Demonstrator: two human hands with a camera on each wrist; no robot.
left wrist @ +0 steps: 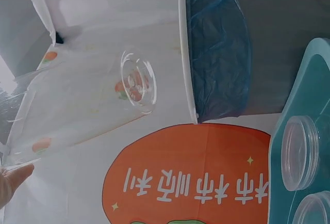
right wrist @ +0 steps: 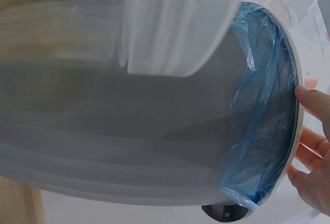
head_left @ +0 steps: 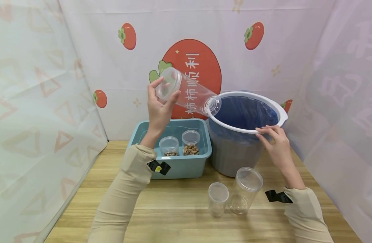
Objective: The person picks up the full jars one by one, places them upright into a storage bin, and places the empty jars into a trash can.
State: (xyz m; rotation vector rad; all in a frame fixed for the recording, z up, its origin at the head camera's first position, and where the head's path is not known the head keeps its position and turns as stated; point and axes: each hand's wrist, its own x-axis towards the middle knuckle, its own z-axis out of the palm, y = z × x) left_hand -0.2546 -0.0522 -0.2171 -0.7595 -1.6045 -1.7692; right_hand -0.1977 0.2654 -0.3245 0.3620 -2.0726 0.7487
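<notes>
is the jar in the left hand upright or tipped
Tipped. The left hand holds the clear jar slanted, one end at the bin rim. It looks empty.

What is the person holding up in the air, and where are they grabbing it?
The left hand grips a clear jar by one end, tilted toward the bin. The right hand rests its fingers on the bin's white rim.

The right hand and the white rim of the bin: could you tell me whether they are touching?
Touching. In the head view the right hand rests its fingertips on the bin's white rim.
</notes>
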